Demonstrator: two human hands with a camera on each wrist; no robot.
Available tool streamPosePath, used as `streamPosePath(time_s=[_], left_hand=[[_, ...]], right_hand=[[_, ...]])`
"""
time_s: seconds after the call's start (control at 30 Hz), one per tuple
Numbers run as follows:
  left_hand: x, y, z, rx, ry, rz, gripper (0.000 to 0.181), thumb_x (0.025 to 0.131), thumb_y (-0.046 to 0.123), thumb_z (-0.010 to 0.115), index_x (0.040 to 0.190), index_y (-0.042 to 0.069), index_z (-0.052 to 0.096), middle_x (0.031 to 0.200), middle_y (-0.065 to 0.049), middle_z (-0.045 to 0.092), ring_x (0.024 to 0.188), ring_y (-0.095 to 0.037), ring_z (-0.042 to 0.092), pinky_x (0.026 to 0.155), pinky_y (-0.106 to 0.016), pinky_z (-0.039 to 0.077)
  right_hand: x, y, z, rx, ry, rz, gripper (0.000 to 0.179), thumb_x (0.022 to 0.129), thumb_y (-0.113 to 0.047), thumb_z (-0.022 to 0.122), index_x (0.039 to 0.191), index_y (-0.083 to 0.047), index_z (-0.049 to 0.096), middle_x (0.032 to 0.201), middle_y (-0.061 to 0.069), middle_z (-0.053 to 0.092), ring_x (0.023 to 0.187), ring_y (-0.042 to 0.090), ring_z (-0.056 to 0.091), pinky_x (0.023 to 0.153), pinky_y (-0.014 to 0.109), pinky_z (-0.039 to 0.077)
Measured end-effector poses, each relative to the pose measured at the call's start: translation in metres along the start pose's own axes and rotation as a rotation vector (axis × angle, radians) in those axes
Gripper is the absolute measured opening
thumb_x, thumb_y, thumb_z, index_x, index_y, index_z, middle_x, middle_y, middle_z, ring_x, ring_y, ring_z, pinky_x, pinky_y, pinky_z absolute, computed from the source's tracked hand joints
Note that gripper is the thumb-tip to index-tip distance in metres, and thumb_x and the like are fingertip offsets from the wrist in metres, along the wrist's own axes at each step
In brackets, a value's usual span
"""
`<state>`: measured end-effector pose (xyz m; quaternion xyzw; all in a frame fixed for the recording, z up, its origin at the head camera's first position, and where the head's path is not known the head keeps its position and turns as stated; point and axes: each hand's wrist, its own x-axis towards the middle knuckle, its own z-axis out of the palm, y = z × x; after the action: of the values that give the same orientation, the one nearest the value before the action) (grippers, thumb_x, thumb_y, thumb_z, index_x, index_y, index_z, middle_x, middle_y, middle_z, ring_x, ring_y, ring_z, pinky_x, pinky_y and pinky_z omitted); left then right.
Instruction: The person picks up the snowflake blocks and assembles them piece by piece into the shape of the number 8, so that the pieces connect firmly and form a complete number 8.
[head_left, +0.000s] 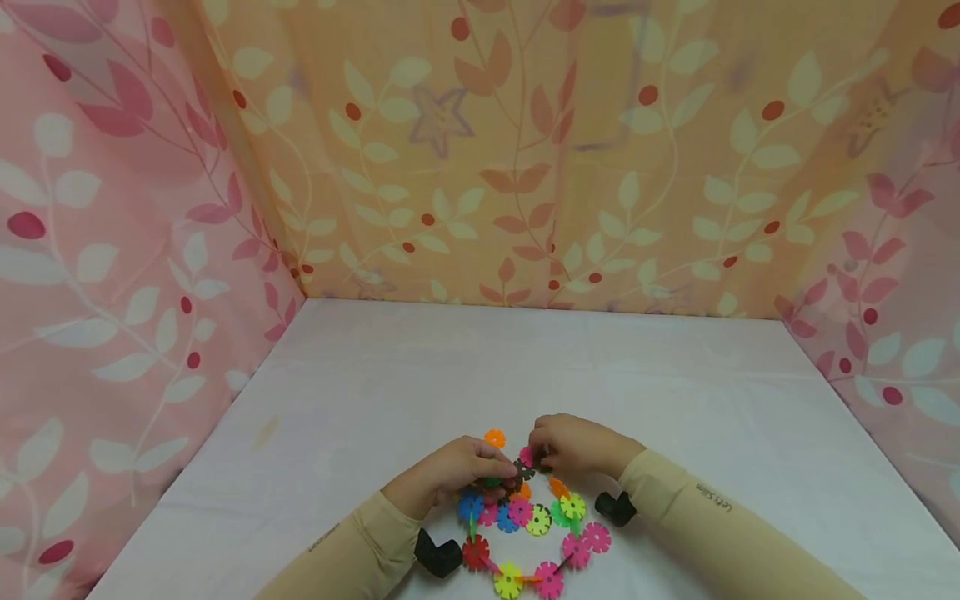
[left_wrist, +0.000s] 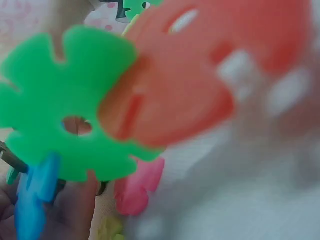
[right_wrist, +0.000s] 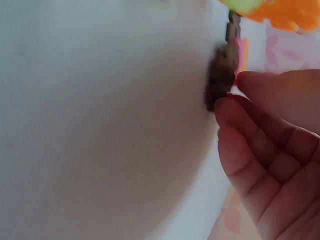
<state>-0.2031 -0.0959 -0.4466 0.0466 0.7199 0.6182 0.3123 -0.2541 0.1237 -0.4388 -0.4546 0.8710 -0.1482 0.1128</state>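
Observation:
Slotted, flower-shaped plastic discs are joined into a looped chain below and between my hands. My left hand [head_left: 461, 467] grips the upper left part of the chain, thumb and fingers around a dark brown disc [head_left: 523, 469]. Up close in the left wrist view are a green disc [left_wrist: 85, 95], a red disc [left_wrist: 185, 75] and a blue disc [left_wrist: 35, 200]. My right hand [head_left: 581, 442] pinches a pink disc [head_left: 527, 456] at the top of the chain between thumb and fingertips. Beside that pinch in the right wrist view stands a brown disc [right_wrist: 220, 80], seen edge-on and blurred.
An orange disc [head_left: 495, 437] lies just beyond my left hand. Yellow [head_left: 508, 581] and pink discs [head_left: 549, 581] form the chain's near side. Black wrist-worn pieces [head_left: 438, 554] sit under both wrists. A white-covered table [head_left: 375, 358] meets patterned cloth walls [head_left: 525, 167].

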Motion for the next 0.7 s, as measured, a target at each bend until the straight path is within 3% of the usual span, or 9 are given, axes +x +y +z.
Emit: streamPosePath(time_s=[0.17,0.27,0.43,0.57,0.7], left_hand=[[0.000,-0.003,-0.001,-0.031,0.004,0.012,0.028,0.084,0.023,0.066,0.097,-0.001,0.067,0.086,-0.010,0.068,0.068,-0.016,0.065,0.067,-0.031,0.054],[0.001,-0.004,-0.002,-0.031,0.011,0.023,0.028,0.084,0.024,0.065,0.098,-0.001,0.067,0.087,-0.010,0.068,0.072,-0.018,0.065,0.068,-0.033,0.054],[0.002,-0.005,-0.002,-0.059,0.027,0.039,0.031,0.086,0.024,0.064,0.102,-0.003,0.064,0.087,-0.012,0.067,0.077,-0.020,0.065,0.071,-0.035,0.054],[0.003,-0.006,0.000,-0.103,0.051,0.053,0.035,0.086,0.025,0.063,0.106,-0.005,0.061,0.091,-0.014,0.067,0.079,-0.020,0.065,0.071,-0.036,0.054],[0.004,-0.007,0.001,-0.118,0.070,0.061,0.036,0.086,0.025,0.063,0.106,-0.005,0.060,0.091,-0.014,0.067,0.080,-0.020,0.065,0.069,-0.036,0.054]], right_hand=[[-0.001,0.000,-0.003,0.002,-0.019,0.007,0.007,0.080,-0.016,0.068,0.086,-0.018,0.066,0.076,-0.011,0.050,0.069,0.005,0.045,0.066,0.019,0.044],[-0.002,0.003,-0.002,0.031,-0.045,0.042,0.017,0.076,-0.023,0.073,0.091,-0.020,0.065,0.078,-0.009,0.050,0.070,0.005,0.046,0.066,0.019,0.044],[-0.003,0.009,0.000,0.090,-0.053,0.095,0.021,0.074,-0.018,0.074,0.086,-0.021,0.057,0.076,-0.009,0.049,0.071,0.007,0.046,0.065,0.021,0.043],[-0.003,0.009,-0.005,0.202,-0.024,0.136,0.017,0.078,-0.012,0.070,0.079,-0.019,0.055,0.069,-0.009,0.051,0.067,0.006,0.048,0.061,0.021,0.044],[-0.002,0.003,-0.014,0.437,0.038,0.178,0.008,0.084,-0.008,0.063,0.078,-0.013,0.061,0.070,-0.001,0.061,0.063,0.014,0.055,0.058,0.029,0.049]])
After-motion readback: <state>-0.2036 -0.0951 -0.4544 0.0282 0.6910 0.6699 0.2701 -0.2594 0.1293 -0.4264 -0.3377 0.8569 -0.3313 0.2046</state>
